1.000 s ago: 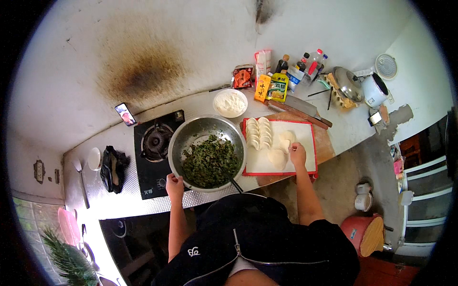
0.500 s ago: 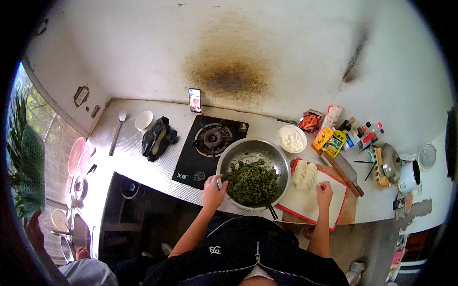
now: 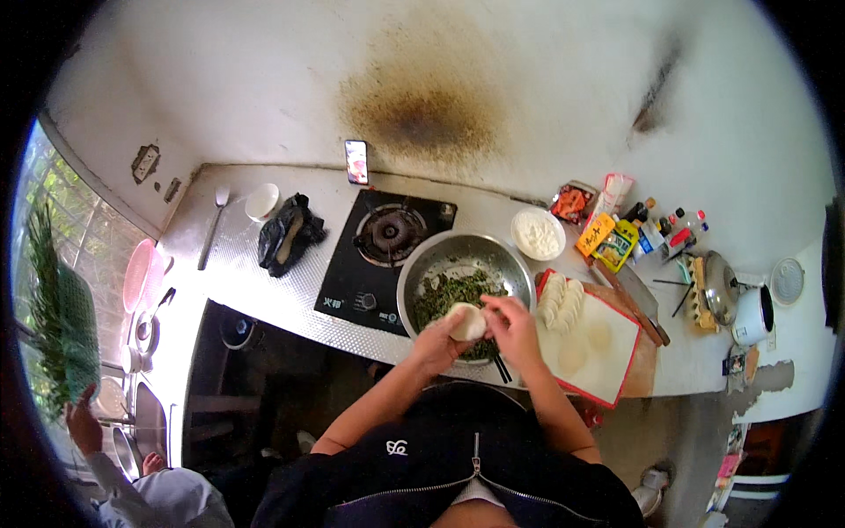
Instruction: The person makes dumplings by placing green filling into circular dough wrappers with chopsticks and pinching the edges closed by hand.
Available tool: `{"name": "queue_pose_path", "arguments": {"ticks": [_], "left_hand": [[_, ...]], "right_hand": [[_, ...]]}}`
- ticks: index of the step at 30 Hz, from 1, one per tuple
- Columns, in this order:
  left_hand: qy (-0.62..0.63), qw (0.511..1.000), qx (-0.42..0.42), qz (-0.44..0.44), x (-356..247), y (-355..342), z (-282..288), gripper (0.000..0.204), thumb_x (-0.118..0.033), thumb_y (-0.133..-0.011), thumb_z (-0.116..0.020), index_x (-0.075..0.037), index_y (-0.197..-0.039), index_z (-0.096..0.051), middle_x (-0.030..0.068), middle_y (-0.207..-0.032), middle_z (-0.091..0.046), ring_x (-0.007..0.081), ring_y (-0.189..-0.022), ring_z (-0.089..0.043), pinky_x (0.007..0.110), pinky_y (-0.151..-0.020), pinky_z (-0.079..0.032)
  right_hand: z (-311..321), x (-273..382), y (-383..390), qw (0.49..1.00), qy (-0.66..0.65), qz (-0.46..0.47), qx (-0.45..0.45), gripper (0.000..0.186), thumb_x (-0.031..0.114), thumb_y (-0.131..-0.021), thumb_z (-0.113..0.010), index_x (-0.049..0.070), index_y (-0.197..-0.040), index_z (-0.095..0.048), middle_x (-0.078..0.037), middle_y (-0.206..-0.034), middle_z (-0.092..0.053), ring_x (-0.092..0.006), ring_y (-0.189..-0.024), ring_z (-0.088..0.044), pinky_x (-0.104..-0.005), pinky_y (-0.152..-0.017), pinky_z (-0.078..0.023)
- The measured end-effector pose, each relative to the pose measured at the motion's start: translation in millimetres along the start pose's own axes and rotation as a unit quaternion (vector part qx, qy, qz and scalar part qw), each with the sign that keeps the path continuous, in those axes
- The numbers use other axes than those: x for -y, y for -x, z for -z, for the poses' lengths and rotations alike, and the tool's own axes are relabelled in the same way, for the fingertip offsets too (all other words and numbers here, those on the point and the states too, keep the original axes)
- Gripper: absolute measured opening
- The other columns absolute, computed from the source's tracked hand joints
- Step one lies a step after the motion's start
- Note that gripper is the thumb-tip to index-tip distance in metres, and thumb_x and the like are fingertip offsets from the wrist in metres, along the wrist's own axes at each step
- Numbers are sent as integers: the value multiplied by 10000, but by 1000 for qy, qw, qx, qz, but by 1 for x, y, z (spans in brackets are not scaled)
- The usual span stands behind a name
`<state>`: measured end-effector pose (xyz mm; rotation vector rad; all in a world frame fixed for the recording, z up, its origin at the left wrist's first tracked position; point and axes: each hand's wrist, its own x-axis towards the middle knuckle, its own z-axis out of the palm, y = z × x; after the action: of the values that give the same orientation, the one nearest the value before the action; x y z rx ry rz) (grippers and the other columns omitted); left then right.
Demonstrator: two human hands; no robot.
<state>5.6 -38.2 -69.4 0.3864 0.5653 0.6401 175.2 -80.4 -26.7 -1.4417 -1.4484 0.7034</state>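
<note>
My left hand (image 3: 433,345) holds a round pale dough wrapper (image 3: 466,322) above the steel bowl (image 3: 503,255) of chopped green filling (image 3: 447,292). Fingers of my right hand (image 3: 506,321) are closed at the wrapper’s right edge. Black chopsticks (image 3: 503,370) lean out of the bowl’s front. To the right, a red-rimmed white board (image 3: 620,352) bears two rows of pleated dumplings (image 3: 559,301) and some flat wrappers (image 3: 597,334). A white bowl of flour (image 3: 537,235) stands behind.
A black gas stove (image 3: 343,299), propped phone (image 3: 356,162), black bag (image 3: 286,233) and spatula (image 3: 207,242) are left; a cleaver (image 3: 642,312), seasonings (image 3: 620,238) and lidded pot (image 3: 720,290) right. A co-worker's hand (image 3: 84,418) grips a green basket (image 3: 75,326) of greens.
My left hand left the bowl’s rim and my right hand came from the board; both now meet over the bowl at a wrapper. The co-worker’s arm has come further into view.
</note>
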Motion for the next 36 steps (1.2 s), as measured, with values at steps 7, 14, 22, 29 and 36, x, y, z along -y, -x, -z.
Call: {"name": "queue_pose_path", "arguments": {"ticks": [7, 14, 22, 29, 36], "left_hand": [[-34, 977, -149, -149, -36, 21, 23, 298, -63, -878, -663, 39, -1141, -569, 127, -1075, -659, 236, -964, -662, 333, -811, -590], [-29, 972, -142, -185, -51, 29, 34, 294, -12, -888, -614, 34, -1170, -550, 157, -1146, -625, 263, -1066, -627, 348, -897, -559], [-25, 976, -150, -157, -46, 29, 25, 345, -27, -897, -598, 5, -1230, -515, 135, -1191, -621, 233, -1066, -618, 332, -915, -517], [-36, 964, -174, -196, -48, 18, 30, 304, -45, -841, -703, -38, -1117, -576, 60, -1050, -655, 162, -939, -647, 271, -733, -539], [-44, 965, -186, -179, -46, 20, 39, 267, -105, -865, -685, -28, -1080, -547, 101, -1023, -644, 214, -883, -652, 333, -738, -548]], "right_hand": [[53, -63, 57, 960, 215, 0, 179, 402, -35, -797, -606, 157, -1146, -663, -116, -1125, -535, -302, -1047, -527, -370, -911, -455], [4, -85, 59, 979, 137, 89, 121, 290, -28, -789, -650, 86, -1056, -652, -118, -1112, -528, -295, -1038, -541, -361, -890, -466], [21, -84, 7, 998, 28, -42, -31, 107, 42, -819, -667, 32, -925, -680, -83, -845, -641, -211, -781, -627, -310, -728, -499], [30, -102, -24, 993, -23, -77, -83, 129, 123, -867, -659, 20, -944, -669, -28, -739, -637, -113, -690, -598, -268, -648, -476], [7, -140, -20, 990, -6, -110, -92, 152, 158, -885, -654, 15, -933, -667, -40, -740, -648, -108, -654, -616, -267, -617, -487]]}}
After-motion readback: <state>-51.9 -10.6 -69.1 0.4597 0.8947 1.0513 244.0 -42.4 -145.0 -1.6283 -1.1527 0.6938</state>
